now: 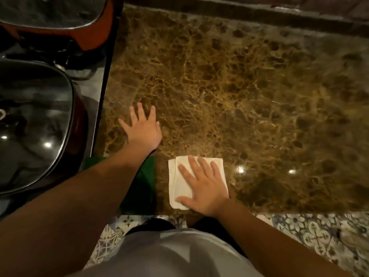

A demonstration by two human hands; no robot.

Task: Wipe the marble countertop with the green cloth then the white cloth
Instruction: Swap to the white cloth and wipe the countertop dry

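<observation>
Two cloths on the brown marble countertop, both near the front edge. Right hand lies flat, fingers spread, palm pressing the folded white cloth; no pinch, just downward pressure. Green cloth sits just left of that hand, half hidden under the left forearm. Left hand is splayed flat on bare marble, holding nothing. White cloth looks light, soft, floppy; on polished stone it'll likely slide easily. Best driven by palm pressure over its middle, so folds don't bunch.
</observation>
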